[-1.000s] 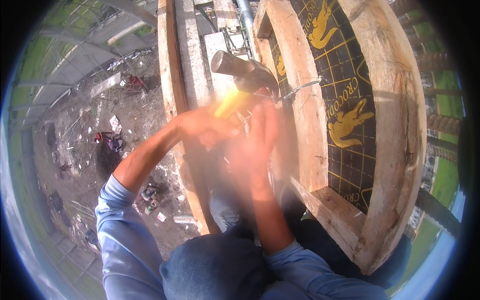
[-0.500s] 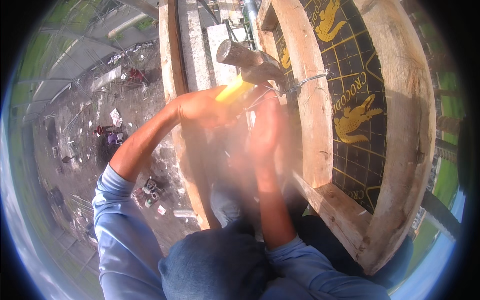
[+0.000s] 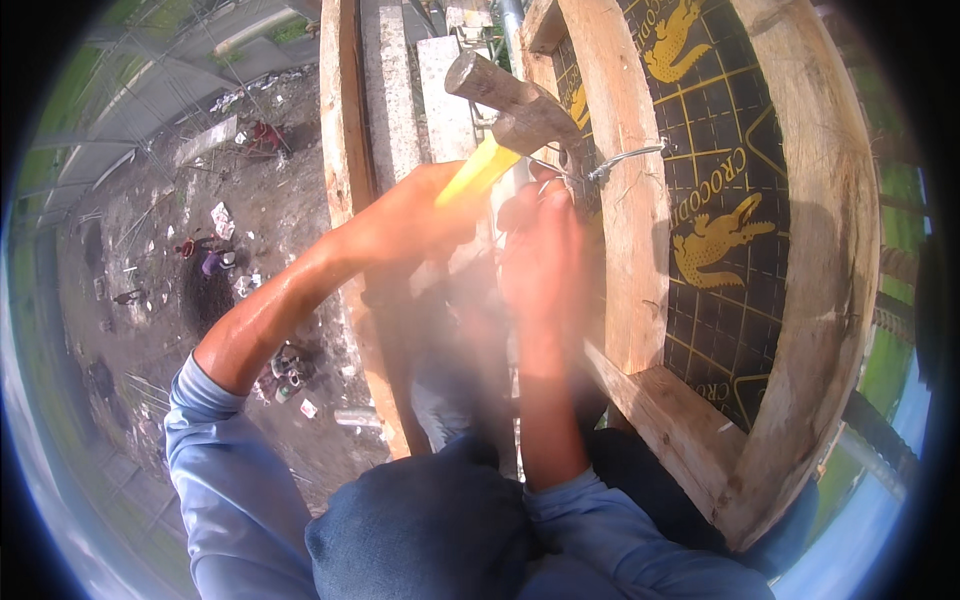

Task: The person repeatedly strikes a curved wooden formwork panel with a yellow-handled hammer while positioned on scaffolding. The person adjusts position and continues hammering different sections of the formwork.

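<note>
My left hand [image 3: 425, 215] is closed around the yellow handle of a claw hammer [image 3: 535, 122]. The steel head points up and away from me, and its claw reaches down to a twisted tie wire [image 3: 630, 152]. That wire crosses a wooden stud [image 3: 625, 200] of the formwork panel on the right. Just below the claw, my right hand [image 3: 545, 245] pinches thin wire ends between its fingertips. Blur and haze cover part of this hand, so how the ends run through it is hard to make out.
A black-faced plywood sheet [image 3: 725, 215] with yellow markings lies behind the studs. Wooden planks [image 3: 395, 100] and a long timber [image 3: 345, 120] run along my left. Far below is littered ground [image 3: 150, 290] with several people. Scaffold pipes show at the top.
The hammer head has shifted slightly right and up, its claw staying at the wire. My right fingertips have drawn together just under the claw; my left elbow has moved outward and down.
</note>
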Tool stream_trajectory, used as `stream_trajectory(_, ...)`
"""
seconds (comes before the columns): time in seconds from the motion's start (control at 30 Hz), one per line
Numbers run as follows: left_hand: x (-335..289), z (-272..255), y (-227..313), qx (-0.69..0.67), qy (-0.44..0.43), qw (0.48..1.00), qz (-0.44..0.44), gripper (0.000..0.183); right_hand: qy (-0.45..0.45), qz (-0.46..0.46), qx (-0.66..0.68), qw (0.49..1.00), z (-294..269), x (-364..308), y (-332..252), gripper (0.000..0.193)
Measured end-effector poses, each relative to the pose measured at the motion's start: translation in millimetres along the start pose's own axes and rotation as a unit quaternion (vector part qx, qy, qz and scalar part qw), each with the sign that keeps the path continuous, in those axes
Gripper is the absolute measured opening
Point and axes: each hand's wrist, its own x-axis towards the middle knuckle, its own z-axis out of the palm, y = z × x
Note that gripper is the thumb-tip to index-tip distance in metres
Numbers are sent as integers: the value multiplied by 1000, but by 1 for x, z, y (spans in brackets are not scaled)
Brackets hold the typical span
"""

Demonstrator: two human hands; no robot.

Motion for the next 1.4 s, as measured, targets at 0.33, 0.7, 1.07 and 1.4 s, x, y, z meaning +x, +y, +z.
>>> stream_trajectory(0.33, -5, 5, 5, -75, 57, 986, -139, 69, 53, 87, 52, 993, 0, -2, -7, 40)
stream_trajectory(0.7, 28, 15, 0, 199, 50, 975, 81, 55, 101, -71, -133, 983, 16, -9, -3, 36)
stream_trajectory(1.07, 2, 11, 22, 8, 130, 991, -7, 73, 91, -73, -169, 979, 18, -5, -3, 31)
stream_trajectory(1.4, 47, -42, 25, -12, 11, 997, -77, 72, 109, -53, -158, 980, 22, -5, -8, 37)
